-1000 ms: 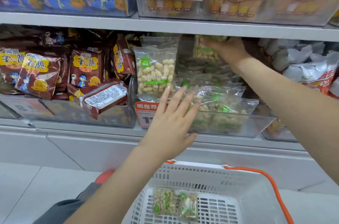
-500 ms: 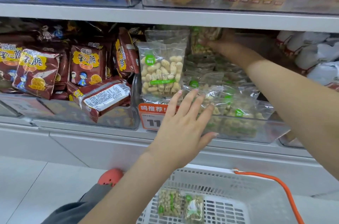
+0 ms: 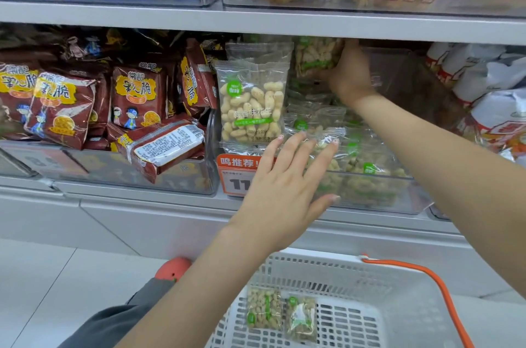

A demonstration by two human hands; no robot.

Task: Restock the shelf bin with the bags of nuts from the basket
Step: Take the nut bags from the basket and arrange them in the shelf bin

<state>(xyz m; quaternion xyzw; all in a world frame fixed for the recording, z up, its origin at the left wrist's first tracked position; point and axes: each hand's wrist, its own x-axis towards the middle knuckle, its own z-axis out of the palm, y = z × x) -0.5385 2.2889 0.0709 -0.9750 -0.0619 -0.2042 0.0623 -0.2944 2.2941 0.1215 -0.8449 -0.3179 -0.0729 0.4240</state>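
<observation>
Two bags of peanuts (image 3: 281, 314) are still lying in the white plastic basket (image 3: 398, 285) at the person's knees, so the restocking is looking partway done. The step in hand is placing: the right hand (image 3: 351, 74) is reaching deep under the upper shelf (image 3: 113, 15) and gripping a clear bag of nuts (image 3: 314, 55), fingers curled round its far edge, holding it upright at the back of the clear shelf bin (image 3: 378, 194). The left hand (image 3: 284, 191) is hovering spread and flat, fingers straight and apart, in front of the bin's front wall and the orange price tag (image 3: 236, 174); it is holding nothing, and whether its fingertips are touching the loose bags heaped in the bin is hard to tell. One bag of peanuts with a green label (image 3: 250, 102) is standing upright at the bin's left front corner, just beside a neighbouring bin of dark red snack packets (image 3: 136, 94). Next, by my reckoning, the right hand is needing to seat its bag so it stays upright, let go, and come down to the basket for another, while the left is steadying the heap so nothing slides out.
</observation>
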